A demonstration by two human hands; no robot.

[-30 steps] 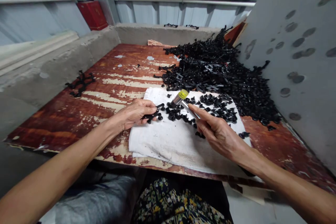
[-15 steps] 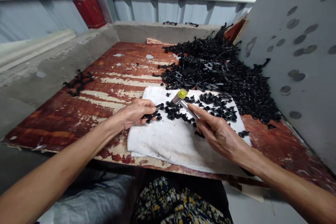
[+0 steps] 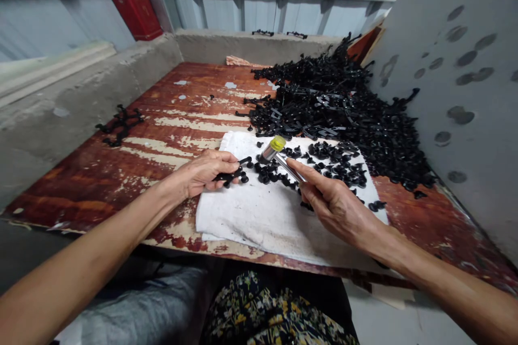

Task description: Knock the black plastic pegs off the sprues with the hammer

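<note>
My left hand (image 3: 210, 171) is closed round a black plastic part (image 3: 232, 176), whose knobbed ends stick out past the fingertips to the right. In my right hand (image 3: 329, 194) is a small hammer (image 3: 277, 152) with a metal head and a yellow face turned up. The hammer head sits just right of the black part, beside loose black knobs (image 3: 267, 173). Both hands are over a folded white cloth (image 3: 243, 215). More small black pieces (image 3: 340, 164) lie scattered on the cloth's far right side.
A large heap of black plastic parts (image 3: 324, 97) covers the back right of the worn red-brown table (image 3: 165, 91), beside a grey spotted panel (image 3: 457, 91). Several linked black parts (image 3: 121, 125) lie at the left edge. A red box (image 3: 137, 15) stands on the concrete ledge (image 3: 121, 67).
The hammer head has moved slightly left, nearer the black part. My left hand keeps its hold, with the part turned a little. The view has shifted slightly.
</note>
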